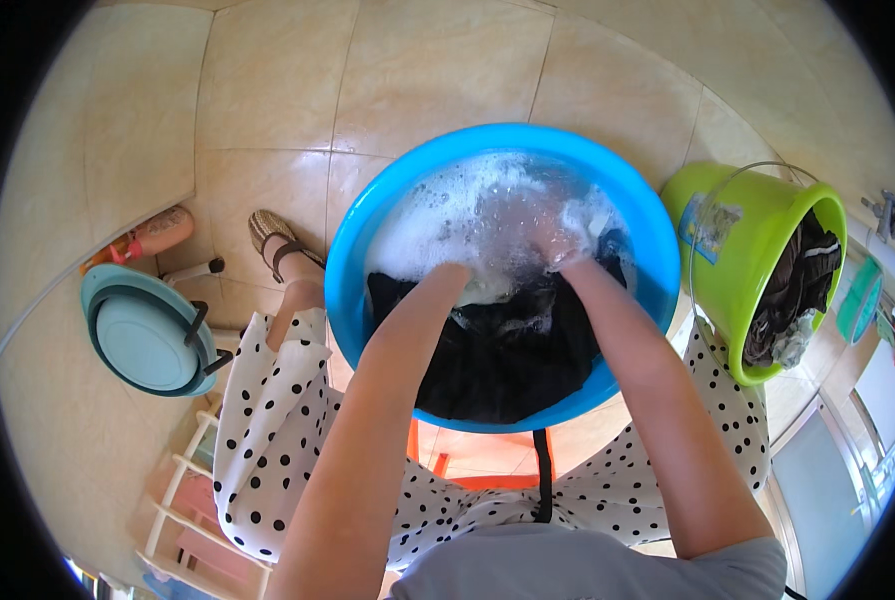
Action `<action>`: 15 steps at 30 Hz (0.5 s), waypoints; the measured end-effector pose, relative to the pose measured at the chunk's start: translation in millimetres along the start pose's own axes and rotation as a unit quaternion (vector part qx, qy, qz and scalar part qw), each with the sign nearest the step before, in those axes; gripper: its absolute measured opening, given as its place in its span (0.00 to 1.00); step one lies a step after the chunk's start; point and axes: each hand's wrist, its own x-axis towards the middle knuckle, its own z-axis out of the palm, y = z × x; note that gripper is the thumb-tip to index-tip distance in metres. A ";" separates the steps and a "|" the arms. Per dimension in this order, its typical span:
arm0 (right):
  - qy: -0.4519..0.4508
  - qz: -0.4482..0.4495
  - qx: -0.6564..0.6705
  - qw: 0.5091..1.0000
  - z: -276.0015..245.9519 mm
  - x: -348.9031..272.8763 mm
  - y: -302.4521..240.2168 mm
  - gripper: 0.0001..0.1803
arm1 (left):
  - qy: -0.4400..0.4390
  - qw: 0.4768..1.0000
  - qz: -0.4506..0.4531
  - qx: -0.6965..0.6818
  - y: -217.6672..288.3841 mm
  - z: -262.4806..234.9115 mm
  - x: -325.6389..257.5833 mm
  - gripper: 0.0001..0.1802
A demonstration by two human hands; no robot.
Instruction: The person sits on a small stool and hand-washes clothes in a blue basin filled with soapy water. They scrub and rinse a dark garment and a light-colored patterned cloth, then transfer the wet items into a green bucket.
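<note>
Dipping hands (564, 248), tub rim (345, 290) encircling, tiles (442, 65) beyond

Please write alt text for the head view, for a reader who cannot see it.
Both hands, mostly hidden by foamy water, are in a blue tub with black cloth. On the right, a green bucket holds dark cloth; on the left is a light blue basin.
</note>
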 end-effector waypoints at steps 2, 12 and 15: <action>-0.049 -0.014 0.044 0.998 -23.2 6.2 -1.8 0.18 | 0.086 0.996 -0.014 -0.018 -1.3 -0.2 -10.9 0.29; 0.144 0.016 0.768 0.624 -89.7 -114.5 -27.6 0.14 | 0.375 0.486 0.125 -0.779 67.3 60.3 -63.0 0.38; 0.099 -0.022 0.722 0.684 -86.0 -170.4 -31.3 0.13 | 0.126 0.397 0.203 -0.886 61.0 42.6 -81.2 0.47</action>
